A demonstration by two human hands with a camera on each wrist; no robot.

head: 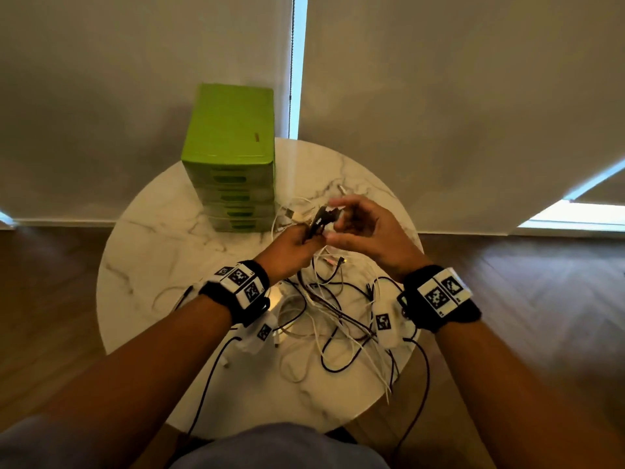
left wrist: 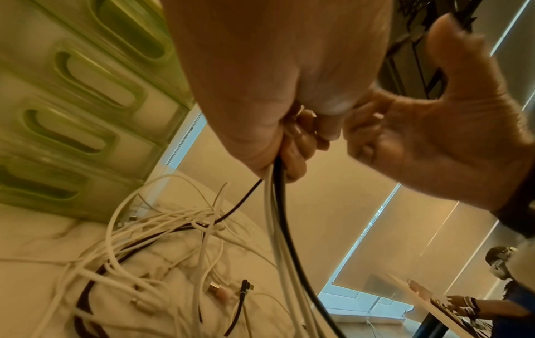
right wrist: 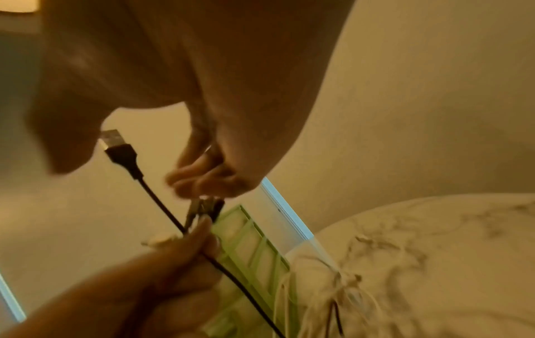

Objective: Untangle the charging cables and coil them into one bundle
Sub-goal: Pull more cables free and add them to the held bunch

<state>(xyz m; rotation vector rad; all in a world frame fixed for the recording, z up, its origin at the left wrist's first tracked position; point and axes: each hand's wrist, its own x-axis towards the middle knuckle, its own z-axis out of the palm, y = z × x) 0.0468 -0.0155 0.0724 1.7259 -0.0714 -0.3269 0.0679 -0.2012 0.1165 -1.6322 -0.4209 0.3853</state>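
Note:
A tangle of white and black charging cables [head: 324, 319] lies on the round marble table [head: 162, 252]. My left hand [head: 296, 240] is raised above it and grips a bunch of white and black strands [left wrist: 278, 183] that hang down to the pile [left wrist: 162, 240]. Their plug ends [right wrist: 206, 204] stick up out of the left fist [right wrist: 179, 251]. My right hand [head: 341, 220] is just to the right, and its curled fingers [right wrist: 199, 180] pinch those plug ends. A black USB plug [right wrist: 117, 146] stands free between its thumb and fingers.
A green drawer unit [head: 230, 157] stands at the back left of the table, close to the hands. Loose cable loops hang over the table's near edge [head: 389, 394]. The floor around is wood, and window blinds are behind. Another person sits at a desk [left wrist: 469, 306] far off.

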